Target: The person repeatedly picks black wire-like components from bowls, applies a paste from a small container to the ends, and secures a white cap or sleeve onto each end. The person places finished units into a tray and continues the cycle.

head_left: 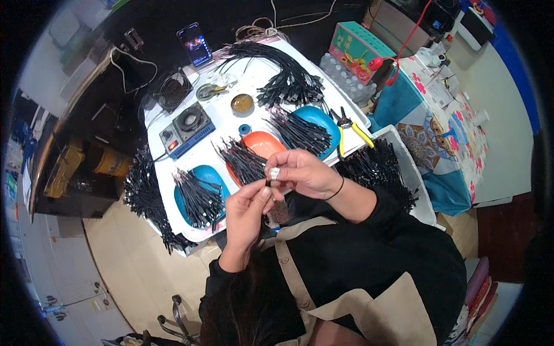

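Both hands meet in front of my body, over the near edge of the white table. Between the thumb and fingers of my left hand (pixel 243 214) is a thin black cable (pixel 268 183), its end showing a bit of red. My right hand (pixel 309 175) pinches at the same cable end from the other side, and something white covers its thumb tip. The fingers hide most of the cable. Just beyond them lie bundles of similar black cables (pixel 242 158) across an orange tray (pixel 266 142). A blue tray (pixel 203 172) with more cables sits to the left, another blue tray (pixel 323 119) to the right.
Yellow-handled pliers (pixel 350 130) lie at the table's right edge. Further back are a grey box with a dial (pixel 189 128), a round tin (pixel 242 104), a blue roll (pixel 244 129) and a propped phone (pixel 195 45). A white bin (pixel 424 193) of cables stands at right.
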Motion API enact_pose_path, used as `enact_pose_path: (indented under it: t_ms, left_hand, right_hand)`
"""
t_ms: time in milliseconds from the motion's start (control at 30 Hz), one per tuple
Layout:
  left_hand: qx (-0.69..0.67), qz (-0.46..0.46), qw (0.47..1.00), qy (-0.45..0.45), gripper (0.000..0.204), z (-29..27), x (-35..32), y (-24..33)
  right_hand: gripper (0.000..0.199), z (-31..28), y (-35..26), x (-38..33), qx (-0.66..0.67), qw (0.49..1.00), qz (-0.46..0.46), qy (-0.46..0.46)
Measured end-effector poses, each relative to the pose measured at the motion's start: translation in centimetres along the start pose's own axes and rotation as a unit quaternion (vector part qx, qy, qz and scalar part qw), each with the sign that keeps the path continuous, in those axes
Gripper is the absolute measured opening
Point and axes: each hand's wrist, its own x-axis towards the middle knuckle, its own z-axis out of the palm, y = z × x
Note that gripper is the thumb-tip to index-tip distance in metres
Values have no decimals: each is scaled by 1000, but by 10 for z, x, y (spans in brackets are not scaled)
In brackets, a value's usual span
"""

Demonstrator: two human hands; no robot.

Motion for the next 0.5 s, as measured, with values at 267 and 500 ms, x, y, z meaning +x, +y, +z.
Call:
enact_pose_path:
  t_ms: [267,500]
  left_hand:
    - [-6,7,997,77,14,-10,9,-9]
    - [-86,57,986,130,16,-12,11,-12]
  right_hand:
    - [15,-96,-88,67,-606,724,-250,214]
    - [19,-187,-150,154,-860,396,50,318]
